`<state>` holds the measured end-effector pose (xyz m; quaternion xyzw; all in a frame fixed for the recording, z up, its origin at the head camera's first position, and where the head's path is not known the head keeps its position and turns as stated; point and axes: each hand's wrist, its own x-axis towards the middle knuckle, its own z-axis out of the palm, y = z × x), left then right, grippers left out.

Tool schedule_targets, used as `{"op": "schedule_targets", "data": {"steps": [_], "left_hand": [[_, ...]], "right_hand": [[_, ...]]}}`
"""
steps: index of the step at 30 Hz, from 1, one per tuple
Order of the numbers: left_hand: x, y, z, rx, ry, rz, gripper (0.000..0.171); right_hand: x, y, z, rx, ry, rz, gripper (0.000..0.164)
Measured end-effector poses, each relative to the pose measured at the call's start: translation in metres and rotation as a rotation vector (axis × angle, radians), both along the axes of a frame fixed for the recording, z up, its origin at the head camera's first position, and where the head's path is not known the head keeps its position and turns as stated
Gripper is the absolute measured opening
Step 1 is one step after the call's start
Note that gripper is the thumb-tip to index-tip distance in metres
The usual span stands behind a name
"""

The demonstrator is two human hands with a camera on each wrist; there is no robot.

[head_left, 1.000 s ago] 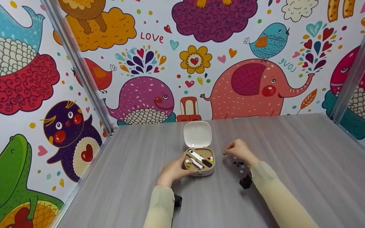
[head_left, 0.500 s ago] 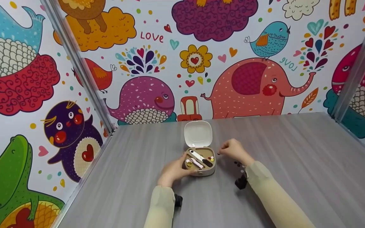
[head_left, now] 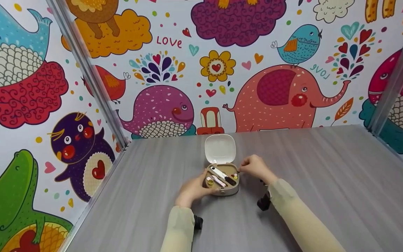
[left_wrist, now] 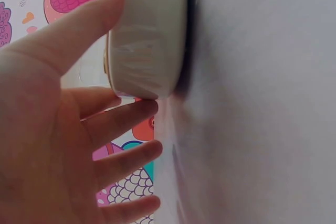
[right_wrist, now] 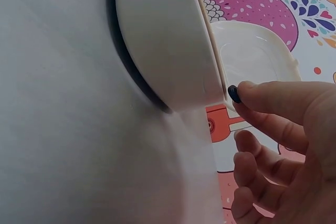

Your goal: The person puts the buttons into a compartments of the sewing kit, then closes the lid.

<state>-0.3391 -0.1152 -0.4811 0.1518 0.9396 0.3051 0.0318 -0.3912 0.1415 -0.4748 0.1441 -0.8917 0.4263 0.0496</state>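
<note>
A small cream sewing box (head_left: 230, 191) stands on the table, its white lid (head_left: 220, 149) raised at the back. My left hand (head_left: 194, 189) grips the box at its left and front, thumb on the front corner and fingertips on the side. Between thumb and index finger, my right hand (head_left: 257, 167) pinches a small dark button-like disc (right_wrist: 234, 94) right at the box's right rim. Inside the box lie a white-and-black tool (head_left: 222, 175), a pinkish-white item (head_left: 218, 181), a gold-coloured piece (head_left: 210, 182) and small coloured pieces (head_left: 235, 176) in the right compartment.
A few dark discs (head_left: 262, 181) on the table show beside my right wrist, mostly hidden by it. Grey tabletop (head_left: 145, 196) surrounds the box. Printed panels (head_left: 173, 112) and metal posts (head_left: 93, 77) bound the table at back and sides.
My right hand has moved left with the dark disc, from the scattered discs to the box's right rim. My left hand keeps its hold on the box.
</note>
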Motion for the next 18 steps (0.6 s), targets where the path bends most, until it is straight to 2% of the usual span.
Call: {"op": "schedule_targets", "data": {"steps": [6, 18], "left_hand": [[0.002, 0.001, 0.001, 0.02, 0.003, -0.006, 0.097], [0.001, 0.0, 0.001, -0.007, 0.004, 0.012, 0.096]], "right_hand": [[0.0, -0.005, 0.0, -0.004, 0.017, 0.025, 0.005], [0.0, -0.015, 0.001, -0.022, 0.028, 0.039, 0.005]]}}
